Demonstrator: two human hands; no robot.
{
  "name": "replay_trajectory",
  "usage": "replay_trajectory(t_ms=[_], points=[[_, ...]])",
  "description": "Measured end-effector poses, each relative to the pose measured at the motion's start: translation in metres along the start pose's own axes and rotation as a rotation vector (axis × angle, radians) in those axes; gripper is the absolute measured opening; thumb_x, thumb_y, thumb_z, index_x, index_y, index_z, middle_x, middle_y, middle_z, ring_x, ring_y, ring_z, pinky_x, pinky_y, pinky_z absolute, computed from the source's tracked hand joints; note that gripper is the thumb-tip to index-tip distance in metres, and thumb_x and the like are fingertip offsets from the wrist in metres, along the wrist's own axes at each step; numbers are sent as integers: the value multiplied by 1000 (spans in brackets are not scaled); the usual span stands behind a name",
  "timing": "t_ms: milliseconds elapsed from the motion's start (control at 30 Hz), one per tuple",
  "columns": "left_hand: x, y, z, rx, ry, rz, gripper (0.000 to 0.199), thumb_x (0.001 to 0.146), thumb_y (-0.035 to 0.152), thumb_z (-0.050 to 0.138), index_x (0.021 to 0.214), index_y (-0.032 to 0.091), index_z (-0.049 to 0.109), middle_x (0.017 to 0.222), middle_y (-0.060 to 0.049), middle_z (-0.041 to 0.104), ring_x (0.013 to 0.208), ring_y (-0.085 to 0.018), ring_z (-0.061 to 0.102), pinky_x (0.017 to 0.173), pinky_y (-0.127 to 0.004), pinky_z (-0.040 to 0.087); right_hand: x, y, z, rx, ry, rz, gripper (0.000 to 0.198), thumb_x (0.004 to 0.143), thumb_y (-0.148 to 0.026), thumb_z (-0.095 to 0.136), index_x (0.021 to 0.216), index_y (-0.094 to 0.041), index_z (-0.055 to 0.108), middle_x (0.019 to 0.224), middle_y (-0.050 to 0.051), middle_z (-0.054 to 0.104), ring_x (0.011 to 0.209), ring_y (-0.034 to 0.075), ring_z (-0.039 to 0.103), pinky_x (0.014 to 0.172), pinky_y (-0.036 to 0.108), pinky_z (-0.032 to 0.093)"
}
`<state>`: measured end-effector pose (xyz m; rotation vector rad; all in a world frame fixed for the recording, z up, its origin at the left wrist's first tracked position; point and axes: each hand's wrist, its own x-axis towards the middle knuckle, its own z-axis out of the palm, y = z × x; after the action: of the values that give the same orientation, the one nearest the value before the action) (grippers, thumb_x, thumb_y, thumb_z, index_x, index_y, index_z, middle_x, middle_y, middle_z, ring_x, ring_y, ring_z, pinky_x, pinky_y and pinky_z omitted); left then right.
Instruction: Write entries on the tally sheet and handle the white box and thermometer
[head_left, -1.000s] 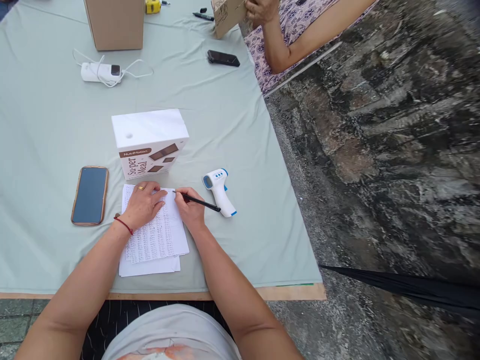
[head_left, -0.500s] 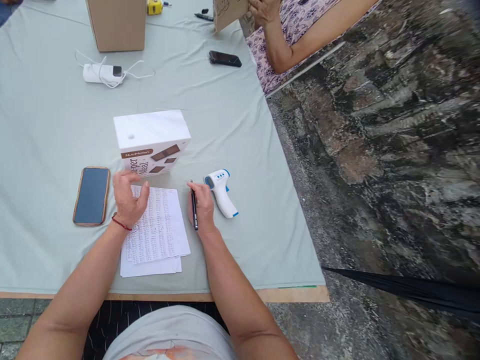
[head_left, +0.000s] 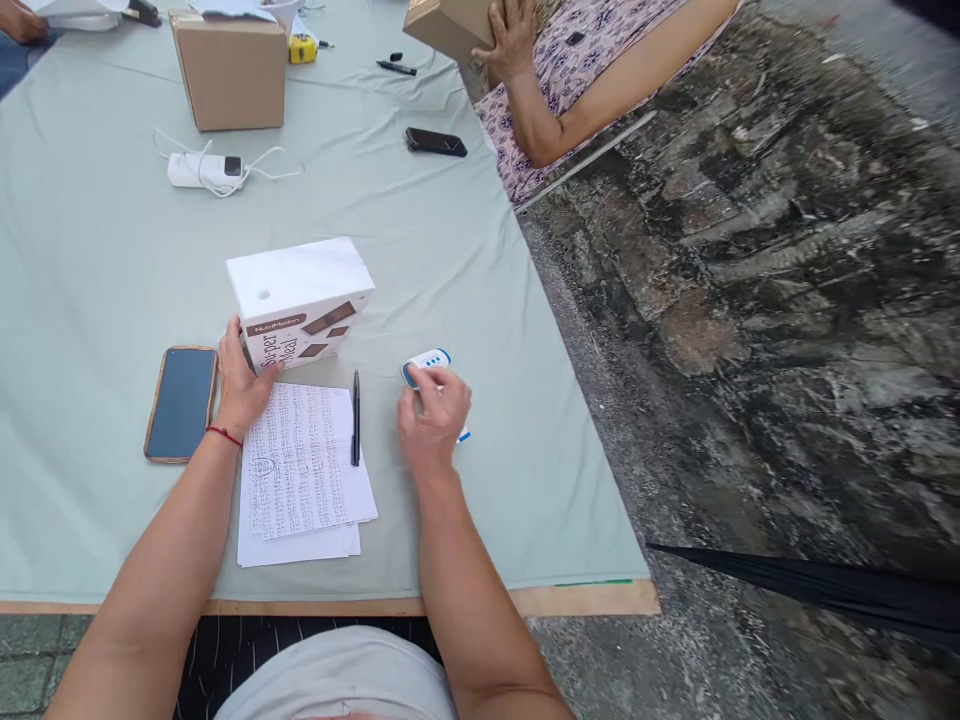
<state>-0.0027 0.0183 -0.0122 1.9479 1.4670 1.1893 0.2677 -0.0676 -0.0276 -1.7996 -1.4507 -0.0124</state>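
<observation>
My left hand (head_left: 244, 388) holds the lower left corner of a white NutriMotion box (head_left: 300, 265), its thumb on the printed front and its fingers along the left side. The box stands upright on the cloth. Over a white and blue infrared thermometer (head_left: 430, 358) is my right hand (head_left: 433, 412), fingers curled round its middle and hiding most of the handle. Between my arms lie printed sheets (head_left: 300, 470), stacked unevenly, with a circled spot on the top one. A black pen (head_left: 356, 420) rests on their right edge.
Left of the papers lies a phone in a wooden-edged case (head_left: 180, 405). Farther back are a white device with a cable (head_left: 204, 172), a cardboard box (head_left: 229, 85), a yellow tape measure (head_left: 302, 48), a black phone (head_left: 436, 142) and a marker (head_left: 396, 68). Another person's hand (head_left: 512, 40) holds a carton.
The pen has left my right hand and lies on the papers. My right hand has moved right onto the thermometer. My left hand has gone from the papers to the white box.
</observation>
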Motion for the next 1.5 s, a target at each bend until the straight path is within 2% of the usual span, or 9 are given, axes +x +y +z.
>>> replay_trajectory(t_ms=[67,167,333,533,767,933,1067,1233,1500], points=[[-3,1,2,-47,45,-22,80,89,45,73,154,27,30,143,-16,49,137,-35,47,112,-60,43,1,7,-9,-160,16,169,45,84,-28,58,128,-20,62,124,19,56,118,36,53,100,56,42],[-8,3,5,-122,98,-86,86,88,59,70,155,25,28,144,-17,49,137,-34,49,113,-56,44,1,18,-15,-281,-137,341,51,81,-35,61,129,-17,60,118,20,59,114,38,53,94,55,43],[-11,8,4,-186,140,-166,81,91,66,62,153,22,33,141,-17,55,133,-31,55,113,-52,45,0,20,-10,-237,-203,354,46,82,-36,57,123,-17,63,98,14,64,96,33,58,81,42,45],[-9,12,1,-26,49,-96,66,100,68,38,142,18,47,134,-17,63,123,-29,61,103,-48,50,4,5,-3,-202,-265,405,50,81,-37,58,126,-15,63,104,16,65,101,34,60,77,40,46],[-14,5,3,156,47,-146,77,100,72,21,148,14,39,130,-21,65,119,-32,63,105,-52,44,11,-5,11,331,-168,575,50,70,-49,64,110,-19,68,104,12,70,96,30,64,78,38,50],[-17,6,3,225,-53,-192,83,98,73,28,150,9,38,129,-21,64,118,-36,59,107,-55,40,19,-38,4,763,-190,531,43,75,-57,63,95,-19,65,78,2,66,71,19,58,65,29,46],[-20,6,4,279,-89,-208,69,102,61,29,153,14,38,135,-18,63,123,-34,56,108,-52,39,28,-70,-9,1046,-290,558,38,76,-57,65,83,-19,62,70,-1,59,65,14,50,63,28,42],[-24,5,3,284,-91,-235,61,105,52,27,155,21,38,139,-13,62,125,-32,54,108,-49,40,39,-89,-14,1104,-481,551,39,70,-55,70,85,-19,65,71,-2,57,66,14,46,65,28,40],[-24,8,2,280,-119,-223,67,103,59,22,149,15,45,129,-15,66,113,-33,57,104,-51,40,45,-98,-8,1037,-540,575,41,71,-56,71,87,-19,67,74,-2,59,71,15,50,69,28,43]])
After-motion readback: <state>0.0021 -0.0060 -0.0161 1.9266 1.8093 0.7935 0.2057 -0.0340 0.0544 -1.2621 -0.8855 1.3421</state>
